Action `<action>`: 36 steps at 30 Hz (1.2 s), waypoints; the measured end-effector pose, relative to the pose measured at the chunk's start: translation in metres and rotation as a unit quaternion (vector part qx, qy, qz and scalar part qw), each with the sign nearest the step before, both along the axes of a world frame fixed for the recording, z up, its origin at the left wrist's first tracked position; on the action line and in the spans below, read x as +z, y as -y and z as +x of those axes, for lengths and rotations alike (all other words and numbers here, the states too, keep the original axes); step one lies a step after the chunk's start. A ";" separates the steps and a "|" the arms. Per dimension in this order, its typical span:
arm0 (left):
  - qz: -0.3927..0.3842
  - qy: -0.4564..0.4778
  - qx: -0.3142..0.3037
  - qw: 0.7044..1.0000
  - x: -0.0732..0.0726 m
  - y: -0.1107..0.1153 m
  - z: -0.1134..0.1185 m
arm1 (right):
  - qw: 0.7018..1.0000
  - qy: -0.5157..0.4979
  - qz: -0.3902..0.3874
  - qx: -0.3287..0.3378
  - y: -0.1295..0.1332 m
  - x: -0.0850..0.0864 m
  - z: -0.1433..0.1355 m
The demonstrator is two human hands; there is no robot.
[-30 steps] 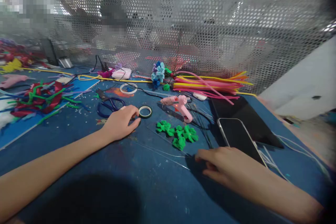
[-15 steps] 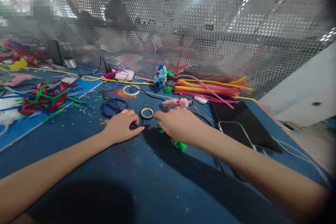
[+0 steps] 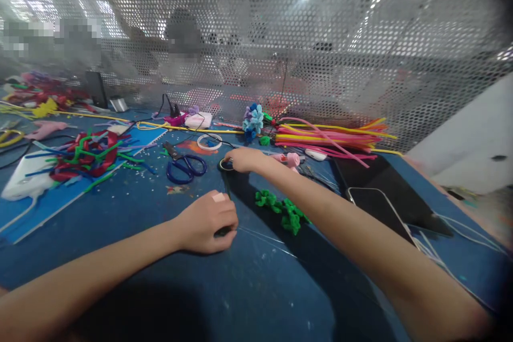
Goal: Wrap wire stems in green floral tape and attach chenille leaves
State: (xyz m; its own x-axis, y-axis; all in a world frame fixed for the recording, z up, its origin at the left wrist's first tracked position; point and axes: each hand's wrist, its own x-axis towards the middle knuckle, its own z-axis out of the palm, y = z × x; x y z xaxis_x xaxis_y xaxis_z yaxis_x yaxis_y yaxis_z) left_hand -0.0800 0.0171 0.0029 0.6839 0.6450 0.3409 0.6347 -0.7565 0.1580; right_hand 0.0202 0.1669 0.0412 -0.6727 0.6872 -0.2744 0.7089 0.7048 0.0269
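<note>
My right hand (image 3: 245, 160) reaches to a small roll of dark green tape (image 3: 222, 165) lying on the table, its fingers closed on the roll's edge. A thin dark strip drops from the roll toward my left hand (image 3: 210, 223), which rests nearer me with thumb and fingers pinched on the tape end; the fingertips are partly hidden. A light patch sits on the back of that hand. Under my right forearm lie green fuzzy pipe-cleaner pieces (image 3: 290, 216). Blue-handled scissors (image 3: 186, 167) stand open to the left of the roll.
Behind are a white ring (image 3: 209, 142), a blue pipe-cleaner flower (image 3: 253, 120), a pink glue gun (image 3: 292, 159) and a pink-yellow pipe-cleaner bundle (image 3: 332, 136). A phone (image 3: 379, 214) and a black tablet (image 3: 404, 197) lie right. Ribbon and stems (image 3: 90, 155) pile left, before a perforated metal screen (image 3: 224, 26).
My left hand has come toward me, away from the roll, with the tape strip. My right hand has moved left onto the roll, uncovering the green pieces. The view has shifted slightly.
</note>
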 end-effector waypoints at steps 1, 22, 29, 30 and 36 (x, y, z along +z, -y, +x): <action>-0.014 0.018 -0.023 0.999 0.001 0.003 0.002 | 1.000 -0.007 0.004 -0.006 -0.001 -0.002 0.001; -0.463 0.438 0.153 0.756 0.003 0.004 0.026 | 0.995 0.019 0.081 -0.049 0.121 -0.009 0.110; -0.496 0.489 0.122 0.707 0.017 0.007 0.031 | 0.996 0.036 0.072 -0.035 0.123 -0.004 0.119; -0.513 0.509 0.122 0.680 0.019 0.007 0.032 | 0.996 0.028 0.079 -0.031 0.124 -0.002 0.125; -0.601 0.570 0.079 0.555 0.022 0.008 0.042 | 0.981 -0.157 0.096 -0.058 0.128 0.009 0.165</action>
